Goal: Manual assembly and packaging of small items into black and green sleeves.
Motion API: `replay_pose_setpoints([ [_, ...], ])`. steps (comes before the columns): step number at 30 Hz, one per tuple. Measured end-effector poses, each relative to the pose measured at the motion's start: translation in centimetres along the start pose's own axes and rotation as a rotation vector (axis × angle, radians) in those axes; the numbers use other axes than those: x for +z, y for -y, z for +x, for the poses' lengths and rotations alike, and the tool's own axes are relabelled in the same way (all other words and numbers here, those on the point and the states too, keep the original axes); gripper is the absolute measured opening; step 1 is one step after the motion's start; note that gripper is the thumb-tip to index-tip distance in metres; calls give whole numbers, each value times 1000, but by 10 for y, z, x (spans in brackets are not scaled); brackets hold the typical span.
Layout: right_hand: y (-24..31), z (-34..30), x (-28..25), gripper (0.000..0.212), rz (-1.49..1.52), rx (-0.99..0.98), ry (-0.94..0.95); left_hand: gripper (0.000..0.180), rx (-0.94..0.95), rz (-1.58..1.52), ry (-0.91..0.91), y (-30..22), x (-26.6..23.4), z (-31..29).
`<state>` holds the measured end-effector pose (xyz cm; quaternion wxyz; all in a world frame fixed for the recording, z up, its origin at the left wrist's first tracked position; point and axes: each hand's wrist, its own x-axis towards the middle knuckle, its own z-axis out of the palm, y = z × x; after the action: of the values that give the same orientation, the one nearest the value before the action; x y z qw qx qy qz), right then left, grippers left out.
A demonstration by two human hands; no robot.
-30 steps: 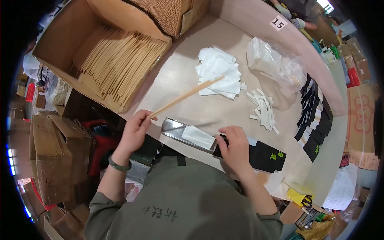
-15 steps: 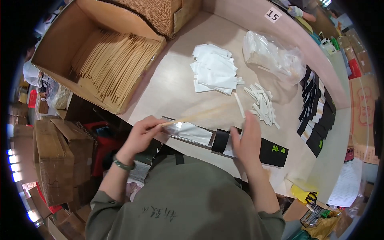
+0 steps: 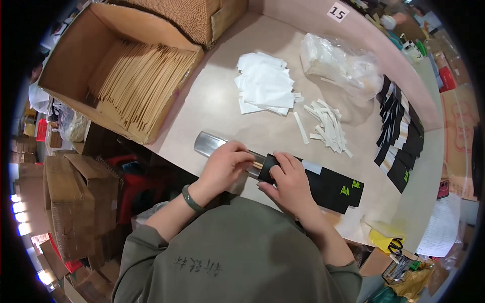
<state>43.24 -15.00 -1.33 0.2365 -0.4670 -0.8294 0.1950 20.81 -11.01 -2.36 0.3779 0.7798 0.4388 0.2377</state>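
My left hand (image 3: 225, 165) pinches a pair of chopsticks (image 3: 257, 165), whose far ends run into the open mouth of a black paper sleeve. The black sleeve (image 3: 323, 189) has green print, and my right hand (image 3: 290, 184) closes over its mouth end, fingers on top and thumb on the near side. Under my left hand lies a shiny metal trough (image 3: 208, 143) that leads to the sleeve. A bit of white paper (image 3: 311, 166) shows at the sleeve's far edge. The sleeve's inside is hidden.
Loose chopsticks (image 3: 146, 83) fill an open cardboard box (image 3: 68, 60) at the left. Beyond my hands lie white napkins (image 3: 265, 83), white paper strips (image 3: 331, 126) and a clear plastic bag (image 3: 343, 65). Black sleeves (image 3: 399, 134) are fanned out along the right wall.
My left hand has moved right along the trough, bringing the chopsticks into the sleeve's mouth. My right hand has closed on the sleeve. The white napkin no longer shows in the trough.
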Motion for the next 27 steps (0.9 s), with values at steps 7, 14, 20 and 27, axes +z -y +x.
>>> replay_pose_setpoints([
  [7, -4, -5, 3, 40, -115, 30, -7, 30, -289, -393, 96, -33, 23, 14],
  [14, -5, 6, -21, 35, -6, -248, 5, 65, 180, 635, 56, -12, -23, 1],
  [20, -95, -26, -121, 21, -532, 138, -139, 45, -321, 271, 141, -26, -27, 8],
  [27, -39, -19, -40, 47, -133, -79, 171, 39, 170, -350, 529, -65, 27, 14],
])
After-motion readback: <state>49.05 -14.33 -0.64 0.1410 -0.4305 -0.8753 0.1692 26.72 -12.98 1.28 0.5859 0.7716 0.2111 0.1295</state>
